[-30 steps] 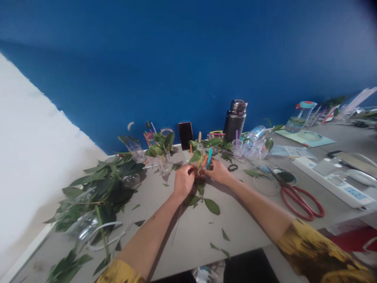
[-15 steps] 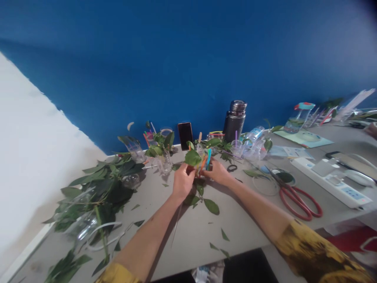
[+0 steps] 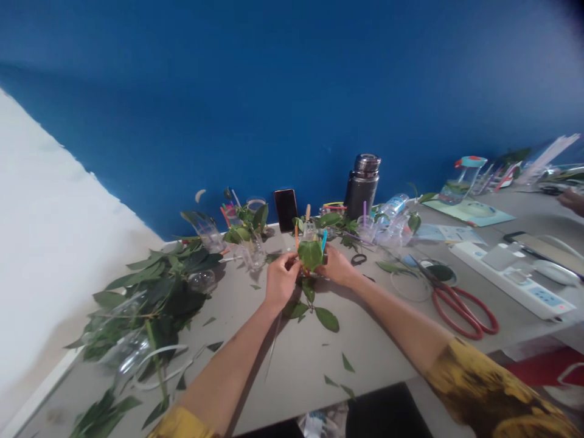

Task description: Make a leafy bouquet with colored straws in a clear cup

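Both hands work close together at the middle of the table. Between them a broad green leaf (image 3: 311,255) stands up facing me, with an orange straw (image 3: 296,236) at its left and a blue straw (image 3: 324,239) at its right. My left hand (image 3: 283,278) has thumb and fingers bent in a pinch at the leaf's left edge. My right hand (image 3: 336,266) curls against the right side of this bunch, fingertips hidden behind the leaf. Whatever holds the straws is mostly covered. Leaves on a sprig (image 3: 326,319) lie just in front.
Leafy branches (image 3: 168,286) and clear plastic cups crowd the left. Behind stand a phone (image 3: 285,210) and a dark thermos (image 3: 362,187). Red-handled scissors (image 3: 463,310) and a white power strip (image 3: 511,280) lie right. Another person's hand (image 3: 572,201) shows at the right edge.
The leaf between my hands has shifted right and turned to face me, now covering the orange straws' lower part. My left hand has moved slightly; my right hand stays about the same.
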`<act>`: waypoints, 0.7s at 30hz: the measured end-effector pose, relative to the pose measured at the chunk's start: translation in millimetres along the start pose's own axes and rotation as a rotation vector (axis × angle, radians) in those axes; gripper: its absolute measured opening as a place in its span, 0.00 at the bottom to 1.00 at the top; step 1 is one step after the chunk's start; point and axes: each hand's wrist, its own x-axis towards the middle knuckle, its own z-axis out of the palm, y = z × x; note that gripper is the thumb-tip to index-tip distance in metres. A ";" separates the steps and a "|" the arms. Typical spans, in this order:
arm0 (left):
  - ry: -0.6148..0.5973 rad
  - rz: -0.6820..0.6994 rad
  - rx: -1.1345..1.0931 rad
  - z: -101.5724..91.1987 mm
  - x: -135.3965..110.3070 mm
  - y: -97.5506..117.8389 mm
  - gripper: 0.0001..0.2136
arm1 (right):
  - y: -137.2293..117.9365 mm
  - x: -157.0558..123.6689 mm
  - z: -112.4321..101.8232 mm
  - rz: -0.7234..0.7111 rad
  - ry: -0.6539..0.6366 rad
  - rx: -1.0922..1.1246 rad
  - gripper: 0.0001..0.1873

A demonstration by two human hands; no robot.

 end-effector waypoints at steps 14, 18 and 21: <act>-0.022 -0.114 -0.149 2.6 1.2 -0.3 0.04 | -2.0 -0.9 -0.1 0.021 0.010 -0.060 0.24; -0.035 -0.079 -0.122 2.3 -0.2 1.3 0.05 | -3.2 -0.6 -0.7 0.019 0.004 -0.053 0.22; -0.027 -0.027 -0.047 2.9 -0.8 3.6 0.02 | -3.4 -0.3 -1.2 0.025 0.009 -0.047 0.21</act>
